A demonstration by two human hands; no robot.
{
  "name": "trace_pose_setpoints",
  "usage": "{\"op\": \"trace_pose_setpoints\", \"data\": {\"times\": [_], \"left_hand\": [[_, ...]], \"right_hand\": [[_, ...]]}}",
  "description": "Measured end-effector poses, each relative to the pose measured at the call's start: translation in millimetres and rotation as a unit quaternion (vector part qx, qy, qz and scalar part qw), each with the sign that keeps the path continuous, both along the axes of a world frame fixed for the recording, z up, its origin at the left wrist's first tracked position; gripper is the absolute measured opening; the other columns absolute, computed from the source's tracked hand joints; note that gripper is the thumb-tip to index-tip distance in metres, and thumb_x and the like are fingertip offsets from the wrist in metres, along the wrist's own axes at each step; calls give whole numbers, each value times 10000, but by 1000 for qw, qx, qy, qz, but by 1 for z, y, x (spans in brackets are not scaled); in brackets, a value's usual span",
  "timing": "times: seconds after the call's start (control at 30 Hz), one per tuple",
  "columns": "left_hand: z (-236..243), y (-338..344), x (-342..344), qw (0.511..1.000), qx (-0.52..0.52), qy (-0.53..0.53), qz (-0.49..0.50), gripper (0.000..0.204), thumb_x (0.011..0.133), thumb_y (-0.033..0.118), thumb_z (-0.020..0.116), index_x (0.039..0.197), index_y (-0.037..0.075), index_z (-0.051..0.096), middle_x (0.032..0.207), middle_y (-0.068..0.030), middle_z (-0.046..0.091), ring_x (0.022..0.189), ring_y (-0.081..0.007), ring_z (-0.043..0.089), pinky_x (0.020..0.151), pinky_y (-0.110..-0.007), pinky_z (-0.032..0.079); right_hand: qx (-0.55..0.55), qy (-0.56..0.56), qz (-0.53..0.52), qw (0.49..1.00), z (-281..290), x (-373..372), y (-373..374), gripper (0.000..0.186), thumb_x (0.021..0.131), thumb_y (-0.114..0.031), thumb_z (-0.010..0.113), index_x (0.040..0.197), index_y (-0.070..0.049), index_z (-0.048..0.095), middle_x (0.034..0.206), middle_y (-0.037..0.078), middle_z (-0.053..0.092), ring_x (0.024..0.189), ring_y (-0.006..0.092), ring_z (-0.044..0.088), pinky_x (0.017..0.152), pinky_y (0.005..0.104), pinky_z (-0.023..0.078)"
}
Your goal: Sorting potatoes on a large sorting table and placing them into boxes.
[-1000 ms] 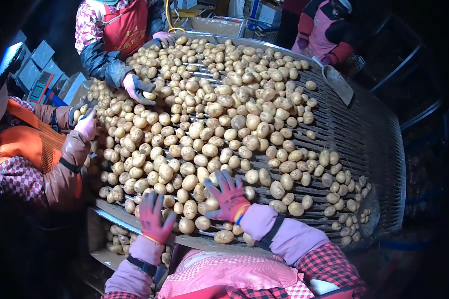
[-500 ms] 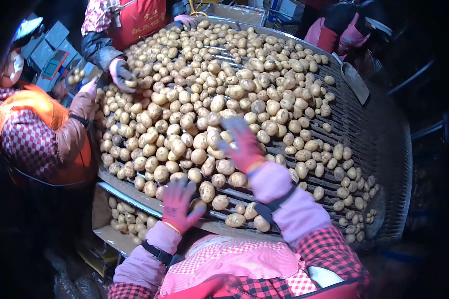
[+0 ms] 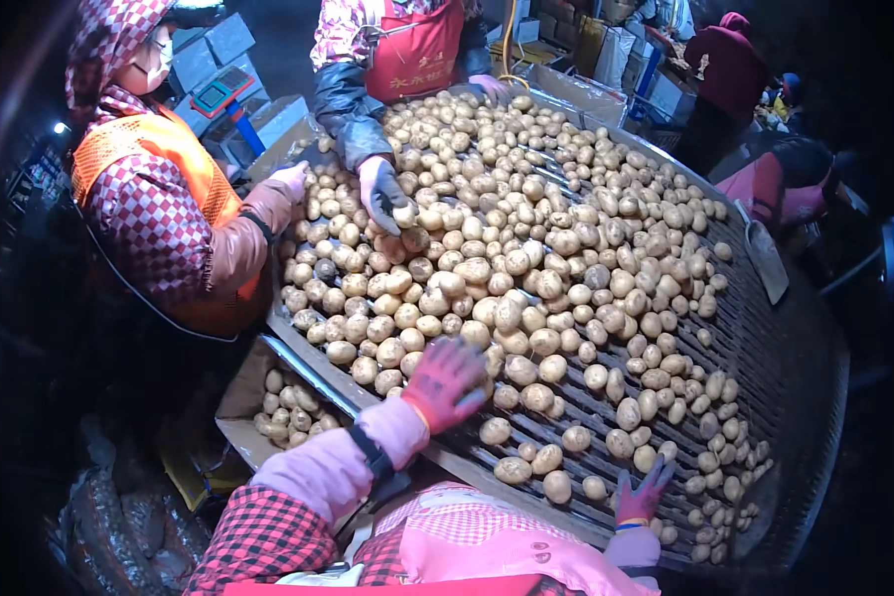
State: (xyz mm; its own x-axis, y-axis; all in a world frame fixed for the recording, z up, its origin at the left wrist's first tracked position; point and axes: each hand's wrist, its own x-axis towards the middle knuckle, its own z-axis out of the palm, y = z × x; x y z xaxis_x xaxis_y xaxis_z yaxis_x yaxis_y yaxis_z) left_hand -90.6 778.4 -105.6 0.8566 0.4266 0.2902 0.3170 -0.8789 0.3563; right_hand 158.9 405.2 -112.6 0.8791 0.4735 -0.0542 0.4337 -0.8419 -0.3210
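Many potatoes (image 3: 507, 313) lie spread over a slatted metal sorting table (image 3: 765, 348). My left hand (image 3: 445, 382), in a pink glove with grey fingers, reaches over the near edge onto the potatoes. Its fingers are stretched out and slightly blurred, the thumb apart; I see nothing gripped in it. Farther right, my right hand (image 3: 646, 494) wears a similar glove and rests low by the near edge. Its fingers are spread beside a few loose potatoes, holding none that I can see.
A cardboard box of potatoes (image 3: 293, 412) stands below the table's left edge. A co-worker in an orange vest (image 3: 159, 149) is at the left; another in a red apron (image 3: 412, 50) has a gloved hand (image 3: 382, 194) at a potato. A scoop (image 3: 765, 260) lies at the right rim.
The view has shifted left and up. My right hand has left the middle of the pile for the near right edge. My left hand has moved forward onto the potatoes.
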Motion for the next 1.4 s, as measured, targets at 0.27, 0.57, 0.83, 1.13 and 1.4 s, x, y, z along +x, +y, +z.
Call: {"op": "trace_pose_setpoints", "data": {"times": [0.27, 0.57, 0.83, 1.13, 1.4], "left_hand": [[-14, -64, -20, 991, -66, 19, -117, 540, 850, 334, 643, 1319, 82, 557, 1322, -132, 578, 1290, -330, 496, 1134, -530, 306], [-19, -65, -21, 991, -71, 6, -115, 540, 843, 324, 644, 1319, 83, 561, 1299, -129, 596, 1282, -325, 503, 1146, -525, 291], [-19, -65, -23, 991, -78, 11, -107, 533, 853, 329, 644, 1325, 93, 561, 1296, -122, 595, 1281, -308, 504, 1152, -508, 290], [-21, -65, -24, 990, -91, -23, -102, 468, 872, 315, 631, 1284, 96, 588, 1237, -102, 617, 1257, -302, 520, 1146, -505, 305], [-13, -40, -21, 973, -163, -130, -103, 453, 838, 204, 666, 1270, 88, 590, 1207, -132, 629, 1196, -311, 560, 1085, -491, 369]], "right_hand": [[50, -33, -11, 998, -16, 16, 3, 850, 816, -207, 747, 1530, -132, 292, 1575, 269, 149, 1440, 448, 253, 1134, 481, 333], [74, -56, 8, 996, -28, 20, -3, 815, 820, -180, 744, 1517, -125, 326, 1565, 271, 164, 1448, 428, 240, 1151, 469, 303], [51, -40, 3, 998, -23, 17, -3, 809, 833, -171, 726, 1526, -137, 311, 1561, 282, 163, 1438, 449, 238, 1155, 488, 290], [10, -79, 0, 997, -32, 23, -7, 812, 837, -220, 729, 1530, -151, 313, 1562, 284, 169, 1430, 461, 240, 1162, 522, 257], [-13, -74, -19, 997, -31, 23, 1, 816, 830, -235, 739, 1525, -140, 322, 1574, 272, 136, 1438, 445, 233, 1163, 502, 265]]}}
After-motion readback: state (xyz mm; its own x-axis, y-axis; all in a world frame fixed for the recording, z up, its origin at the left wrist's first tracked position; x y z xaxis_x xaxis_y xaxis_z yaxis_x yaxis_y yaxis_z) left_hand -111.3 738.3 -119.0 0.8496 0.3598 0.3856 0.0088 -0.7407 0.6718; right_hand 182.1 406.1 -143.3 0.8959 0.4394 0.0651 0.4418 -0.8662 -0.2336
